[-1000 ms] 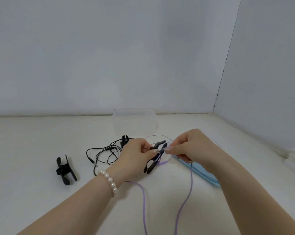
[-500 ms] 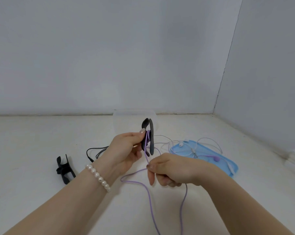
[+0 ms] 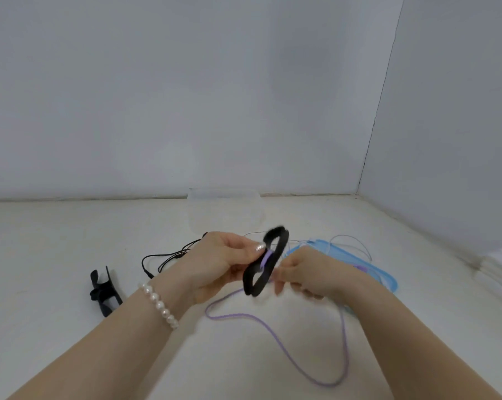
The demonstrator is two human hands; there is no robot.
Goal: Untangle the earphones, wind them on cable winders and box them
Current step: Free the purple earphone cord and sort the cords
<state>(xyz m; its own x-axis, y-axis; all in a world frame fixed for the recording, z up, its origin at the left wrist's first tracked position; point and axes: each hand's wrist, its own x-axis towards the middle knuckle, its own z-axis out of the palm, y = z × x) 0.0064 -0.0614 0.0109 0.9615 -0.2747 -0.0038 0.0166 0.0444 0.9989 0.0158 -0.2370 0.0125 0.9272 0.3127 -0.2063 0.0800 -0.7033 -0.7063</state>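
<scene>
Writing: no brand, label or lettering can be read on any item.
Left hand: the left hand (image 3: pixel 215 264), a pearl bracelet (image 3: pixel 158 304) at its wrist, is curled round the black bone-shaped cable winder (image 3: pixel 265 264), which is held above the desk, tilted, with the thumb near its waist.
Black winder: a few turns of the thin purple earphone cable (image 3: pixel 275 333) are seen round its narrow middle; its outline is blurred.
Right hand: the right hand (image 3: pixel 307 275) is held just beside the winder with fingers curled; the purple cable appears to be pinched there, though the contact is partly hidden behind the winder.
Purple cable: from the hands it is draped down in loose loops over the white desk (image 3: pixel 56 241) toward the near edge.
Spare winder: a second black cable winder (image 3: pixel 104 291) lies on the desk well to the left.
Black earphones: a black earphone cable (image 3: pixel 169 256) lies tangled behind the left hand, partly covered by it.
Box: a clear plastic box (image 3: pixel 225 212) stands at the back by the wall.
Lid: a flat blue lid (image 3: pixel 368 267) lies behind the right hand, with white earphone cable (image 3: pixel 350 241) looped over it.
</scene>
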